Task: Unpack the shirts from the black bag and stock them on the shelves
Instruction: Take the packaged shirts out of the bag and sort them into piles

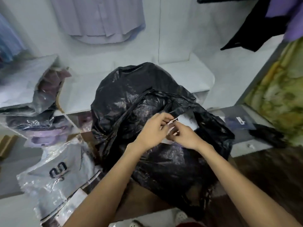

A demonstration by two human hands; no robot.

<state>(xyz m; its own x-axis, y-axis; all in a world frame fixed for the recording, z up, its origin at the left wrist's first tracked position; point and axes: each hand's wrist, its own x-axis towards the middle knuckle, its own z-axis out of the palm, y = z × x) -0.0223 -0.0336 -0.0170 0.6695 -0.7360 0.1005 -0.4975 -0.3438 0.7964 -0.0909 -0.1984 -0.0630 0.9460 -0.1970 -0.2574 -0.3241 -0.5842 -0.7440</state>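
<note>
The black bag [147, 102] is seen at centre, bulging and full, propped against the white shelf [193, 74] behind it. Its mouth is gathered into a twisted neck toward the near right. The left hand [152, 130] and right hand [183, 136] meet at this neck; fingers of both are curled and pinch the black plastic at what appears to be a knot or tie.

Judgement: the bag is being opened; no shirt is being drawn from it at this moment.

Packaged shirts in clear plastic [55, 171] lie at near left, and more wrapped garments [47, 89] are stacked on the left shelves. Whether these came from this bag cannot be told. The bulk of unpacking and stocking appears to remain.
</note>
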